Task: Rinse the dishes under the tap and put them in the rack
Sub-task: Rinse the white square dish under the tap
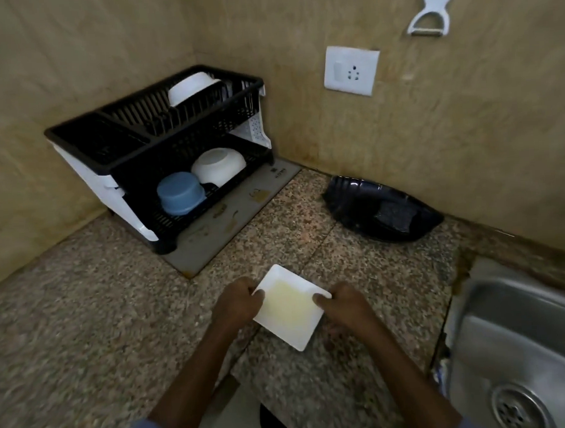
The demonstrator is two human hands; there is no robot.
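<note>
1. The rack (161, 148) sits in the far corner, bowls already inside; the sink (519, 333) lies at your right.
2. Your left hand (238, 301) and right hand (342, 305) clamp the square plate (290, 307) over the counter (85, 319).
3. It looks yellowish, likely unrinsed: carry it right.

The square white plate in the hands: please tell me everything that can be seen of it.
The square white plate looks like smooth plastic or ceramic, shallow, with a raised rim and a pale yellowish centre. It is turned corner-forward, held above the speckled counter. The left hand grips its left edge, the right hand its right edge, thumbs on top.
</note>
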